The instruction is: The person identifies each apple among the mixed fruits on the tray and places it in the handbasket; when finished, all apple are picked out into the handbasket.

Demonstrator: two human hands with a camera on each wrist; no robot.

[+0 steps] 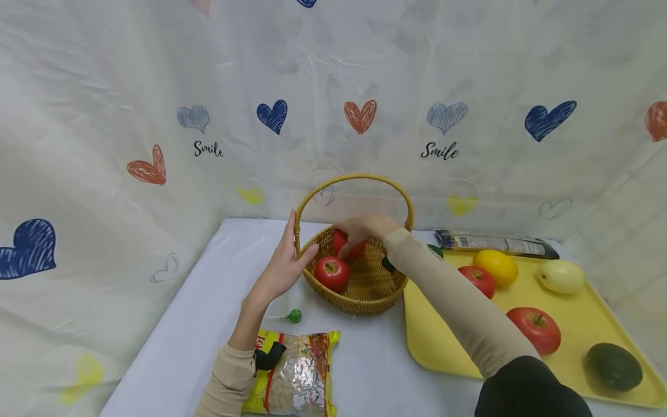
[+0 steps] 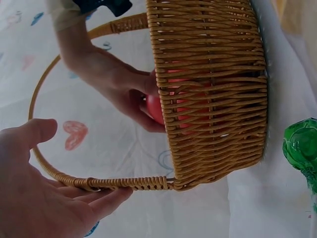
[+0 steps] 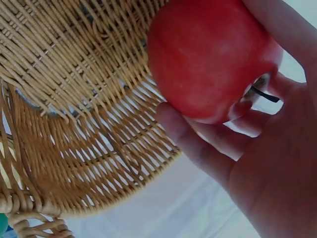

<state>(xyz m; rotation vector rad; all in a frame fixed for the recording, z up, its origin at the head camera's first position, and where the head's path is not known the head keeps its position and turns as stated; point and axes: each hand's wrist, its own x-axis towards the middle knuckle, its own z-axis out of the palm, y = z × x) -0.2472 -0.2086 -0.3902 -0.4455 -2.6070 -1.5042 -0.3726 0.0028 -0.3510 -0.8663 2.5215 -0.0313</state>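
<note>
A wicker basket [image 1: 359, 306] with a tall arched handle stands on the white table. My right hand [image 1: 369, 225] reaches down into it and grips a red apple [image 3: 208, 59] by the basket's inner wall, fingers and thumb around the fruit with its stem toward the palm. Another red apple [image 1: 332, 274] lies in the basket, at the near left. At the handle's left base, my left hand [image 1: 283, 263] touches the handle with extended fingers; the thumb stands apart, as the left wrist view shows. Through the weave in that view, red shows behind the wicker wall [image 2: 213, 148].
Right of the basket, a yellow tray [image 1: 438, 347] bears red apples [image 1: 537, 330], a lemon [image 1: 495, 267], a pale yellow fruit [image 1: 563, 277] and a dark green avocado [image 1: 615, 366]. A dark package [image 1: 495, 243] lies behind. A green lollipop [image 1: 294, 315] and a snack bag [image 1: 297, 370] lie in front.
</note>
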